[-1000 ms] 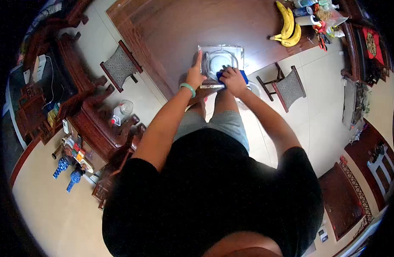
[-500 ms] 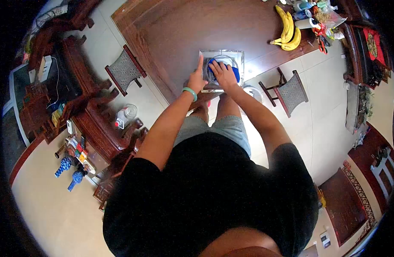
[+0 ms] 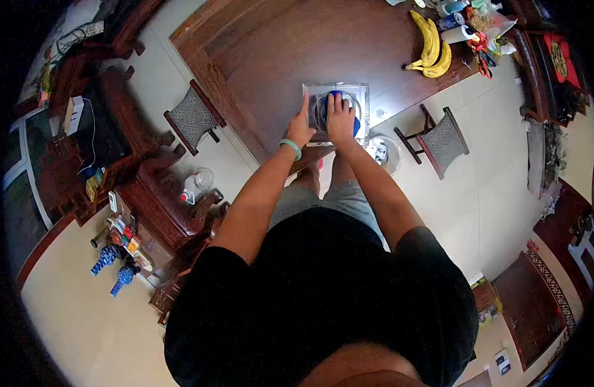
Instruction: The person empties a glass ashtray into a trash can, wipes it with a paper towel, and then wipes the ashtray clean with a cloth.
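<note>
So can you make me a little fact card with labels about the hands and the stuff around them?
Left hand: beside the see-through square thing, index finger pointing along its side; grip unclear
Right hand: on the blue cloth, over the square thing
Left wrist: green bangle
Table: dark brown
Fruit: yellow bananas, on the table's right side
Seats: left stool and right stool, both patterned
</note>
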Tool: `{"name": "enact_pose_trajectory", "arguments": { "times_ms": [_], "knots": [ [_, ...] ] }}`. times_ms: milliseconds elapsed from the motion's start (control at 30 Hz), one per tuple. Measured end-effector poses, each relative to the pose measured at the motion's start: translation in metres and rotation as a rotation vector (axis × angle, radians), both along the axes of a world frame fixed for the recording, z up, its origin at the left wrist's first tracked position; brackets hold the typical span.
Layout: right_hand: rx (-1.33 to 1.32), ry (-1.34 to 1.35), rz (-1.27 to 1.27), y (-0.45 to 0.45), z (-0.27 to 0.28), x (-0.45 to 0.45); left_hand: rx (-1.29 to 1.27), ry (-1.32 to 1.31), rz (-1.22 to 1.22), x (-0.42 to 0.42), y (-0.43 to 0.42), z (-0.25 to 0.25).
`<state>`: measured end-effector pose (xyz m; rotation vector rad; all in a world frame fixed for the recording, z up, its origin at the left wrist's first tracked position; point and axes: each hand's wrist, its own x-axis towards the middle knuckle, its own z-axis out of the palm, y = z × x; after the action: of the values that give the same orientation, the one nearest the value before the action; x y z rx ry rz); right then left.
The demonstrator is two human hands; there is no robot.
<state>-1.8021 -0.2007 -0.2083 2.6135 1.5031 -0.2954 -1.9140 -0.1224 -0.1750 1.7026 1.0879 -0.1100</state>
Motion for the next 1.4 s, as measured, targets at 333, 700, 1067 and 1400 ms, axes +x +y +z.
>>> {"name": "enact_pose_trajectory", "arguments": {
  "times_ms": [333, 700, 1067, 1400],
  "knots": [
    [-0.529, -0.022, -0.276, 0.018, -0.002, -0.012, 0.074, 0.101, 0.027, 0.003, -0.004, -0.014],
    [0.359, 0.44, 0.181, 0.001, 0.016, 0.011, 0.048, 0.016, 0.038, -0.001, -0.001, -0.002],
    [-0.435, 0.213, 0.007, 0.006, 0.043, 0.006, 0.068, 0.073, 0.045, 0.001, -0.004, -0.008],
    [0.301, 0.141, 0.335, 0.011, -0.007, 0.04, 0.012, 0.026, 0.075, 0.002, -0.002, 0.001]
  ]
}}
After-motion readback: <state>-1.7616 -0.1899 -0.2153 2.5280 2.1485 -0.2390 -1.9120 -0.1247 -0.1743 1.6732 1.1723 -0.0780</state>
